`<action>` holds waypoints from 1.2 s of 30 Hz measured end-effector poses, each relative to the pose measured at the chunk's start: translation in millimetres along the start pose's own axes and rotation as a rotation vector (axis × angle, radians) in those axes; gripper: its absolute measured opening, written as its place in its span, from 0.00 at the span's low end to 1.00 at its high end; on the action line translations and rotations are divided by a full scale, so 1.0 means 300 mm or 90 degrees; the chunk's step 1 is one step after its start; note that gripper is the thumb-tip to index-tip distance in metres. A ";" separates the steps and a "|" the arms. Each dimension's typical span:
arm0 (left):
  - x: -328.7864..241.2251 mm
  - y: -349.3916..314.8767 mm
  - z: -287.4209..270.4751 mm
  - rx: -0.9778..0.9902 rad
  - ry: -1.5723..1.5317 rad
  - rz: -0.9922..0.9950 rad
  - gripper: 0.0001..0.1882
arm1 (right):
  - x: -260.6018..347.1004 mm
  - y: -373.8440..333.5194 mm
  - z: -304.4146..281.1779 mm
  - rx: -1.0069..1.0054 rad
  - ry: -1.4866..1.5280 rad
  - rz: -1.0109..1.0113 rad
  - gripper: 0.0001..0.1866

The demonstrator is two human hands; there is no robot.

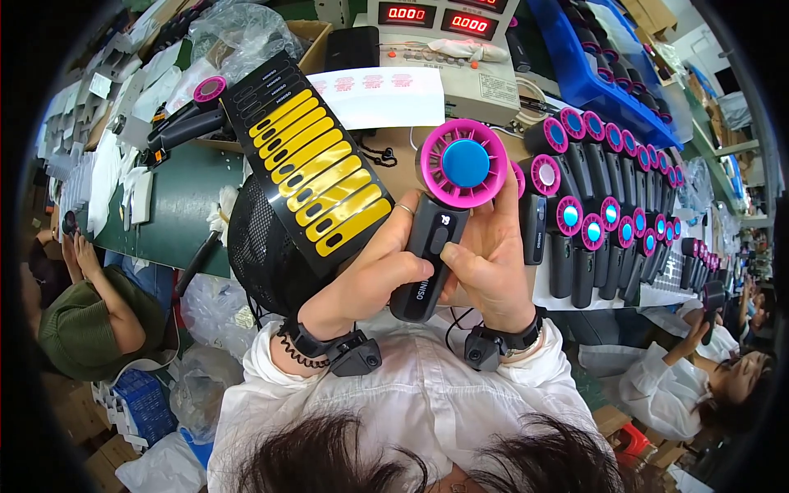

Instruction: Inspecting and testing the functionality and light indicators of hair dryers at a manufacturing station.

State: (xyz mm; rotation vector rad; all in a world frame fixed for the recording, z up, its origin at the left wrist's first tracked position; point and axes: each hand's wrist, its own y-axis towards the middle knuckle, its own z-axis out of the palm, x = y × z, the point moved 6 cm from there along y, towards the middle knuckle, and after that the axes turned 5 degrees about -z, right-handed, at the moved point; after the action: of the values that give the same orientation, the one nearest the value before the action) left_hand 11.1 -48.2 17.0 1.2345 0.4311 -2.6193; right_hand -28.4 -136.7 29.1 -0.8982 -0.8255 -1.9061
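Between my two hands is a black handheld fan (429, 246) with a pink ring head and a blue round centre, its head pointing away from me. My left hand (374, 263) wraps the handle from the left, thumb pressed on its front. My right hand (493, 263) grips it from the right, thumb beside the button area and fingers reaching up behind the head. Left of my hands lies a black sheet of yellow strip stickers (316, 172), partly peeled at its far end. It rests over a black mesh item (259, 238).
Rows of similar fans (592, 205) stand to the right. A blue crate (567, 49) of black parts sits behind them. Ahead are a meter box with red digits (448, 62) and a printed white sheet (378, 94). Another fan (185, 127) lies at the left. Co-workers sit on both sides.
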 end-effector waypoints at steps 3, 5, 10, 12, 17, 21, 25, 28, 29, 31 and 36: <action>-0.002 0.001 0.001 -0.016 0.002 0.013 0.31 | -0.001 -0.001 -0.002 0.011 -0.007 0.000 0.48; 0.008 0.005 -0.005 -0.010 -0.049 0.000 0.31 | -0.002 0.007 -0.007 0.012 -0.017 -0.007 0.47; 0.014 0.026 -0.017 0.027 -0.116 0.014 0.33 | 0.005 0.016 -0.011 0.031 0.007 -0.028 0.46; 0.010 0.029 -0.014 0.031 -0.133 0.009 0.34 | 0.009 0.013 -0.013 0.036 0.032 -0.031 0.45; 0.004 0.030 -0.006 0.029 -0.160 0.008 0.35 | 0.018 0.014 -0.003 0.019 0.056 -0.004 0.45; 0.008 0.027 -0.014 0.018 -0.130 0.008 0.35 | 0.016 0.016 -0.005 -0.008 0.040 0.016 0.46; 0.005 0.025 -0.010 0.007 -0.096 0.011 0.36 | 0.005 0.017 -0.013 -0.006 0.031 0.013 0.46; 0.003 0.023 -0.007 0.008 -0.078 0.009 0.36 | 0.002 0.016 -0.021 0.003 0.005 -0.030 0.45; 0.002 0.023 -0.007 0.011 -0.071 0.006 0.36 | -0.001 0.015 -0.023 0.002 0.015 -0.024 0.45; 0.002 0.022 -0.007 0.015 -0.063 0.002 0.36 | -0.007 0.015 -0.024 0.002 0.034 -0.013 0.44; 0.007 0.019 -0.012 0.000 -0.044 -0.001 0.35 | -0.011 0.015 -0.023 -0.004 0.048 -0.001 0.44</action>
State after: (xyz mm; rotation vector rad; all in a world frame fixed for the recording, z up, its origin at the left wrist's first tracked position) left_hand 14.1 -52.5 12.3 1.1407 0.4212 -2.6538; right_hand -25.1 -142.8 23.5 -0.8242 -0.7766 -1.9333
